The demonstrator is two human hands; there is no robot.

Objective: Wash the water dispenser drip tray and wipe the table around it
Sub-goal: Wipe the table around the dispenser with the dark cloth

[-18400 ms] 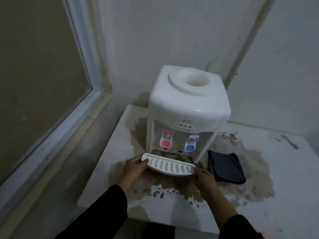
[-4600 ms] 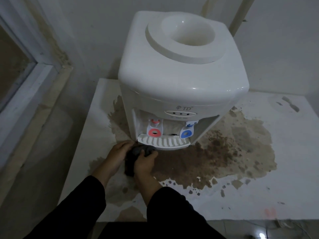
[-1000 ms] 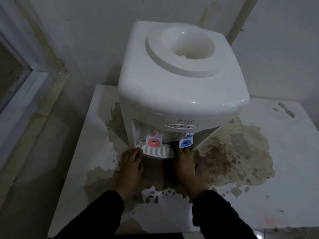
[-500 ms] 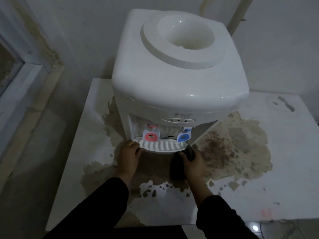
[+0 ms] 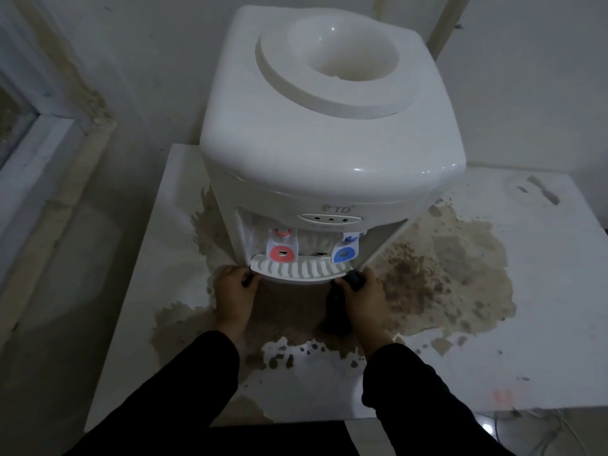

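The white slotted drip tray (image 5: 301, 269) sits in its slot at the foot of the white water dispenser (image 5: 329, 136), under the red tap (image 5: 281, 253) and the blue tap (image 5: 344, 255). My left hand (image 5: 234, 291) holds the tray's left end with curled fingers. My right hand (image 5: 365, 296) is at the tray's right end and grips a dark cloth (image 5: 339, 304), which hangs down under the palm onto the table (image 5: 493, 373).
A large brown stain (image 5: 437, 278) spreads over the white table in front of and right of the dispenser. The table's front edge (image 5: 296, 419) is close to my body. A wall stands behind, a window frame (image 5: 42, 153) on the left.
Both hands have stayed at the two ends of the tray while the head came closer. The dark cloth shows more clearly in my right hand than a second ago.
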